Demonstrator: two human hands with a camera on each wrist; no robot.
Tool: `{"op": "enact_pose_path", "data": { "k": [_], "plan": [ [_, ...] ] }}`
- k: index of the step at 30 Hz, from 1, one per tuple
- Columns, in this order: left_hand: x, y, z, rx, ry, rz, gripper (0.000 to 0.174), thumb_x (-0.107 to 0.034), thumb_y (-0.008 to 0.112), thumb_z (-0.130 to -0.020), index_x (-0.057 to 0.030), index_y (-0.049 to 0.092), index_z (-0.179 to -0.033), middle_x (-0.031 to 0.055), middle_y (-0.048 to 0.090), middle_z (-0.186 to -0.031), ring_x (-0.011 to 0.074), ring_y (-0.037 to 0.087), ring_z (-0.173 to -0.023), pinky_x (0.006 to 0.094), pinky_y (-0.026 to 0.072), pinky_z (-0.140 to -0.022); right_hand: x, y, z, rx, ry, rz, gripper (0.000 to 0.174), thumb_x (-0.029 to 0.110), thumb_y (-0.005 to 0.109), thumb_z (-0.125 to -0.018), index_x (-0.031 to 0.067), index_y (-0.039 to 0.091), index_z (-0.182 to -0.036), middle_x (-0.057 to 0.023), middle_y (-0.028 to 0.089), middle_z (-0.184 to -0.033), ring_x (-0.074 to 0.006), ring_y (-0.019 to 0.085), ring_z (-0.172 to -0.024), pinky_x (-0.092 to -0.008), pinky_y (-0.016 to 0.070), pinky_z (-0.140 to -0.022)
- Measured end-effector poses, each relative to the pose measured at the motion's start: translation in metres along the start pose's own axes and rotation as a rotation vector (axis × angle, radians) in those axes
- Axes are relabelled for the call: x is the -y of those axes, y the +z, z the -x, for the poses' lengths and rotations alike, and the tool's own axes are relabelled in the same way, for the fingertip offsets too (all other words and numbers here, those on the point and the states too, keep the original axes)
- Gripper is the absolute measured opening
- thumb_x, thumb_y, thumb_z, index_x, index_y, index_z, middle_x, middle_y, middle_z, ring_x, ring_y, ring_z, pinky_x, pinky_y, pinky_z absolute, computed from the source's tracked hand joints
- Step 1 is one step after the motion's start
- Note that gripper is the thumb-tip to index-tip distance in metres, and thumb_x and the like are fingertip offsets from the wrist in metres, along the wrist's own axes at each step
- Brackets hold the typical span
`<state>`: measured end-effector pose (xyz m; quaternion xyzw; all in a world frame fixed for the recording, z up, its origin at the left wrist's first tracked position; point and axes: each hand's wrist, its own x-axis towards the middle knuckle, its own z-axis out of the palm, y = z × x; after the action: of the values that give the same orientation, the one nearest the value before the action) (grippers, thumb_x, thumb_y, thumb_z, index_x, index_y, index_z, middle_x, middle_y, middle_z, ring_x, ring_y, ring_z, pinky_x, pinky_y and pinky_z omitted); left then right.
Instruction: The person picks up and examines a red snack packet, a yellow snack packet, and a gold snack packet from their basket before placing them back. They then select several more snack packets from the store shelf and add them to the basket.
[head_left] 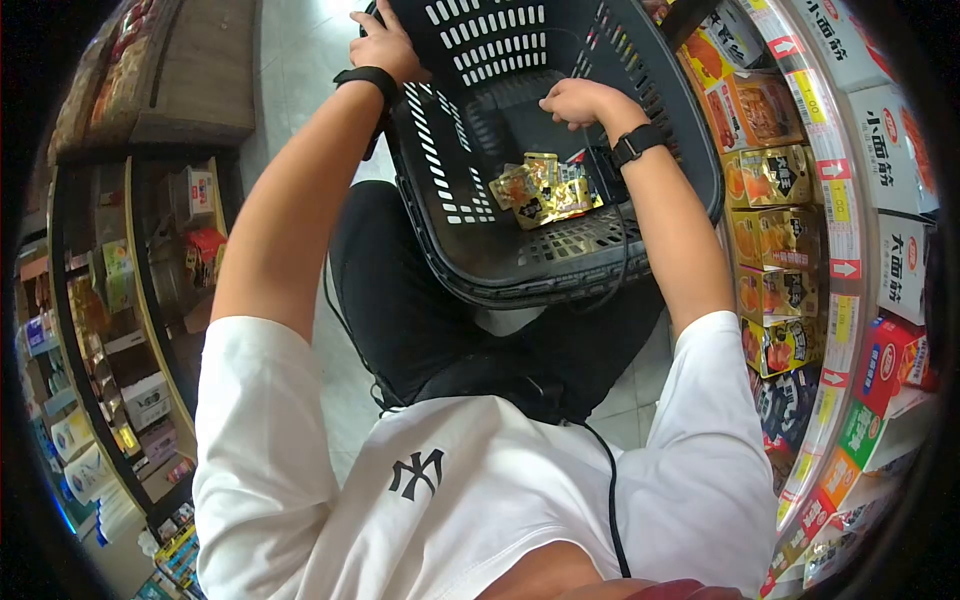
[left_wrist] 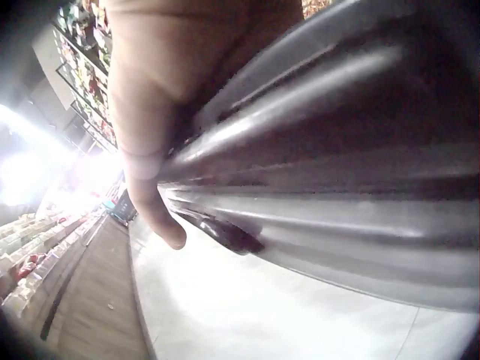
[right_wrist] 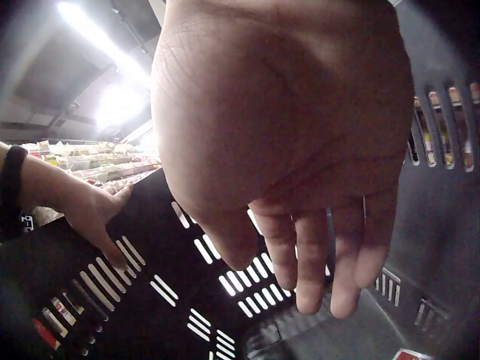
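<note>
A black slotted shopping basket (head_left: 590, 275) stands tilted before the person's legs in the head view. Several gold snack packets (head_left: 560, 195) lie together inside it. The left hand (head_left: 388, 48) rests over the basket's left rim, its fingers (left_wrist: 154, 210) bent over the dark rim (left_wrist: 315, 165) in the left wrist view. Inside the basket's opening hangs the right hand (head_left: 580, 102), above the packets and touching none of them. Its fingers (right_wrist: 304, 262) point down, loose and holding nothing, in the right wrist view.
Shelves of packaged snacks (head_left: 775, 235) with price strips run close along the right. Another shelf unit (head_left: 130, 330) stands at the left. A black cable (head_left: 612, 480) hangs down the shirt. Tiled floor (head_left: 345, 400) shows beside the legs.
</note>
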<state>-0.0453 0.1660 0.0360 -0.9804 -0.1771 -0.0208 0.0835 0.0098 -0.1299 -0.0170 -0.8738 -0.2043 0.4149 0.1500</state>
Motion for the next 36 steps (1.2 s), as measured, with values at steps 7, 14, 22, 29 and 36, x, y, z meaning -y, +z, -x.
{"op": "enact_pose_path", "data": {
  "k": [7,14,22,29,36],
  "plan": [
    [-0.096,-0.078,0.001,0.285,0.279,0.298,0.065,-0.055,0.077,-0.083,-0.0024,0.074,-0.121,0.0296,0.018,-0.167,0.0491,0.046,-0.138,0.0615,0.046,-0.105,0.001,0.0,0.004,0.022,-0.025,0.014,0.05,0.041,0.051,-0.105,-0.0001,0.066,-0.129,-0.0119,0.074,-0.117,-0.0207,0.07,-0.079,-0.0378,0.057,-0.073],
    [-0.192,-0.002,0.03,0.337,0.614,0.705,0.048,-0.044,0.061,-0.095,-0.0036,0.075,-0.117,0.0222,0.074,-0.114,0.0367,0.072,-0.103,0.0423,0.0553,-0.094,-0.037,0.027,-0.021,-0.012,-0.04,0.021,0.044,0.038,0.051,-0.104,-0.0001,0.071,-0.113,-0.015,0.075,-0.108,-0.0261,0.068,-0.078,-0.041,0.0549,-0.081],
    [-0.187,0.018,0.059,0.241,0.593,0.788,0.032,-0.031,0.063,-0.087,-0.007,0.077,-0.102,0.0223,0.075,-0.1,0.0411,0.073,-0.095,0.0495,0.0595,-0.086,-0.065,0.079,-0.04,0.091,-0.129,0.333,0.04,0.024,0.051,-0.099,0.0032,0.068,-0.129,-0.0212,0.064,-0.137,-0.0361,0.061,-0.126,-0.0471,0.0472,-0.105],
    [-0.19,-0.014,0.071,0.217,0.719,0.748,0.024,-0.026,0.066,-0.084,-0.0076,0.076,-0.097,0.0199,0.074,-0.093,0.0386,0.073,-0.09,0.0495,0.0598,-0.08,-0.139,0.174,-0.06,0.317,0.083,0.44,0.058,0.029,0.053,-0.1,0.0075,0.044,-0.152,-0.0191,0.036,-0.161,-0.0332,0.033,-0.149,-0.0451,0.0277,-0.122],
    [-0.19,-0.025,0.074,0.189,0.712,0.838,0.02,-0.019,0.065,-0.082,-0.007,0.078,-0.093,0.0176,0.075,-0.092,0.0369,0.074,-0.089,0.0466,0.0605,-0.08,-0.163,0.174,-0.078,0.165,0.048,0.182,0.062,0.035,0.056,-0.101,0.0116,0.036,-0.154,-0.0142,0.032,-0.16,-0.0312,0.031,-0.148,-0.0436,0.0261,-0.121]
  ]
}}
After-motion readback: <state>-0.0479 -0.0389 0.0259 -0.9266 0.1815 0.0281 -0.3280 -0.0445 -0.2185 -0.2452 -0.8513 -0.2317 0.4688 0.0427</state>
